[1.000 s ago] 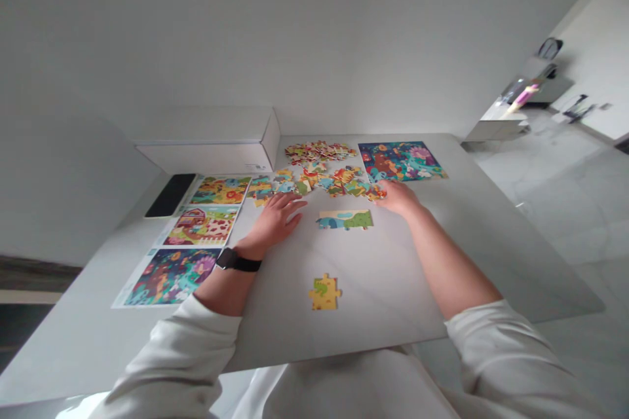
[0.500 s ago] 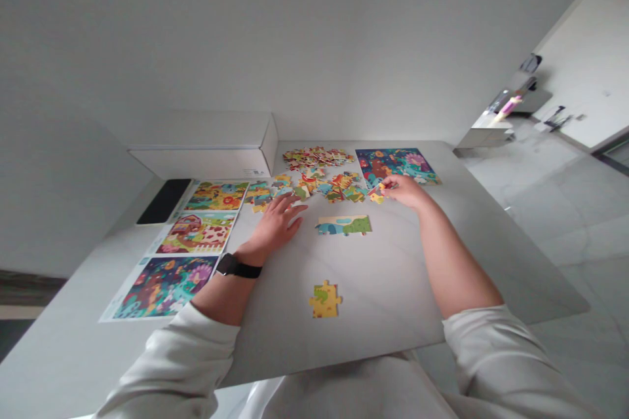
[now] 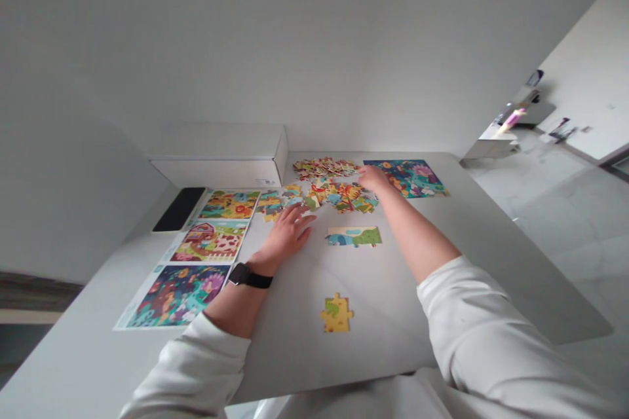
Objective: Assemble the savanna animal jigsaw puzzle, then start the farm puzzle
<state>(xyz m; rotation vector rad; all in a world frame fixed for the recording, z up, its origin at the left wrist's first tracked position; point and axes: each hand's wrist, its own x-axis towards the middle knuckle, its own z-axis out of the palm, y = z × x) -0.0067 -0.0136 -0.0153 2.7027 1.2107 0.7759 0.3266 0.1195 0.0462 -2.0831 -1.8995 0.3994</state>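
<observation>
My left hand (image 3: 289,236) rests on the table, palm down with fingers spread, its fingertips by the loose yellow and blue puzzle pieces (image 3: 270,201). My right hand (image 3: 372,178) reaches to the right end of the back heap of puzzle pieces (image 3: 322,167). Its fingers are pressed together, and what lies between them is too small to make out. In front of the heap, more loose puzzle pieces (image 3: 345,197) lie spread out. A joined strip of puzzle pieces (image 3: 354,236) with blue and green lies between my arms. Nearer me is a single yellow puzzle piece (image 3: 337,314) with a green shape.
A sheet with three printed pictures (image 3: 209,241) lies at left, beside a black phone (image 3: 179,209). Behind it stands a white box (image 3: 221,170) near the wall. A dark, colourful completed picture (image 3: 413,177) lies at the back right, partly behind my right hand.
My right hand has moved left and back, from the dark picture's front edge to the back heap. A small piece showed in its fingers before. My left hand stays spread in place.
</observation>
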